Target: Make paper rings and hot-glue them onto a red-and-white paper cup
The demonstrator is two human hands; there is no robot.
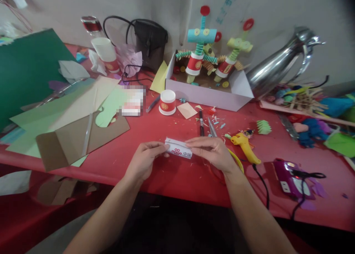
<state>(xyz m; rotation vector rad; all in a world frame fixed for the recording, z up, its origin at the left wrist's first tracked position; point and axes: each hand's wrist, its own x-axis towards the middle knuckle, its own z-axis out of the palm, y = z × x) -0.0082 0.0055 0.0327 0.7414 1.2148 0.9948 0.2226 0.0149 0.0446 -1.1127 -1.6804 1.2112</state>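
Note:
Between my two hands is a small folded piece of white printed paper [179, 149], with a red knot-like logo and dark lettering facing up. My left hand [146, 156] pinches its left end. At the right end, the fingers of my right hand [212, 152] are closed on its top edge. Past the paper, an upturned red and white paper cup [167, 103] stands on the table. Scissors [212, 128] and a black marker [201, 123] lie just beyond my right hand. A yellow glue gun [246, 147] rests to its right.
Paper-cup figures [195, 63] stand in a white box [205, 95] at the back. Coloured paper and brown card [66, 139] cover the left of the red table [166, 176]. A metal jug [273, 67] leans at the back right. A purple power strip [294, 178] with cables sits front right.

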